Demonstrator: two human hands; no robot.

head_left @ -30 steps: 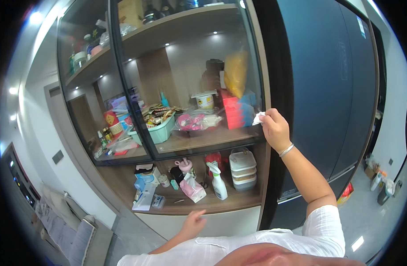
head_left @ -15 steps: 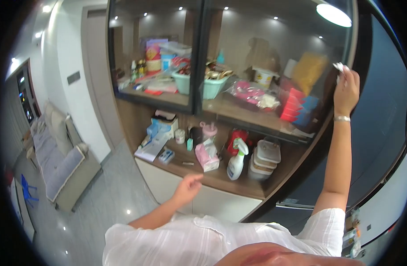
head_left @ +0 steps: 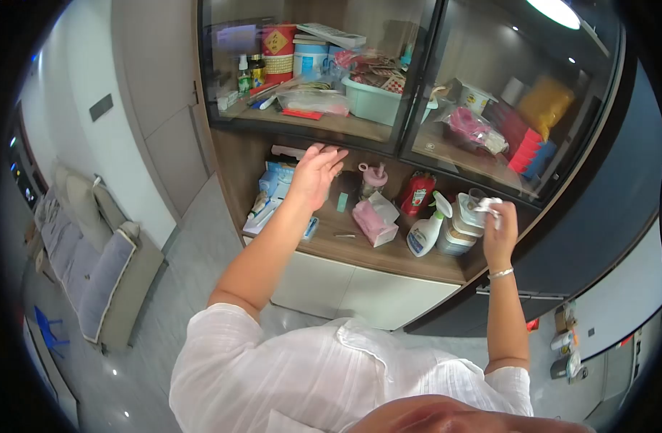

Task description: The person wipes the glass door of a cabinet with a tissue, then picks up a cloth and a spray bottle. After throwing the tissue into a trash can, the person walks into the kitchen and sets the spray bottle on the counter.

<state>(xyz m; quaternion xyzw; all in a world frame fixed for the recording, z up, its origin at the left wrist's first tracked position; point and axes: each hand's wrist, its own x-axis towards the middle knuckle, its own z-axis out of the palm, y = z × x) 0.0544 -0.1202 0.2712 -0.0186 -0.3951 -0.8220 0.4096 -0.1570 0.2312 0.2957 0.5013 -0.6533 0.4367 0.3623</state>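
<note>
My left hand (head_left: 319,177) is raised in front of the lower edge of the left glass door (head_left: 309,136). Its fingers are stretched out and nothing is in them; whether they touch the door frame I cannot tell. In my right hand (head_left: 500,229) a crumpled white tissue (head_left: 487,206) is pinched, close to the stacked food containers (head_left: 461,229) on the open shelf. Left of these stand a white spray bottle (head_left: 426,229), a red bottle (head_left: 418,193) and a pink tissue pack (head_left: 375,220). The right glass door (head_left: 490,164) is closed above them.
Behind the glass are a mint basket (head_left: 374,102), a red tin (head_left: 278,54) and red stacked trays (head_left: 527,150). A pink cup (head_left: 373,177) stands on the shelf (head_left: 410,264). White cupboard doors (head_left: 367,292) lie below, and a sofa (head_left: 122,289) is at left.
My right hand has come down from the right door's upper edge to the open shelf, still with the tissue. My left hand has risen to the left door's bottom edge. The view has shifted left.
</note>
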